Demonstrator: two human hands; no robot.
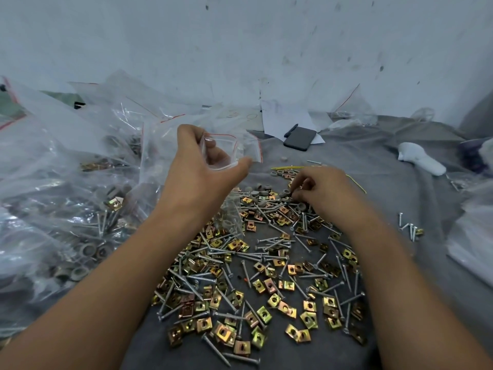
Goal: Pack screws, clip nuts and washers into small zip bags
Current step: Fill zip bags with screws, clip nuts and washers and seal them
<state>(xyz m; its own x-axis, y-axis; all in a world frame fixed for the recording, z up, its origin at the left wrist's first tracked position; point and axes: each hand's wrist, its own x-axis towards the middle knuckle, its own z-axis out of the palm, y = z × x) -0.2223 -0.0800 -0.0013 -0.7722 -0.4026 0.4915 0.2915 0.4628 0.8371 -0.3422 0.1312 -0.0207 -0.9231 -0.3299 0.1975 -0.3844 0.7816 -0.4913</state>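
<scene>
Clear small zip bag (221,153) is pinched open-mouthed in the raised left hand (202,166); right hand (322,190), fingers curled, picks among grey washers (262,194) atop the scattered screws (269,249) and clip nuts (264,315)

Light: soft, even, cool daylight tone; no single source visible.
Shadows: faint, diffuse under the screws (269,252) and clip nuts (262,313).
Glare: white sheen on the plastic bags (61,166) at left.
Focus: centre sharp; forearms and frame edges blurred.
Distortion: wide-angle bending toward the corners.
</scene>
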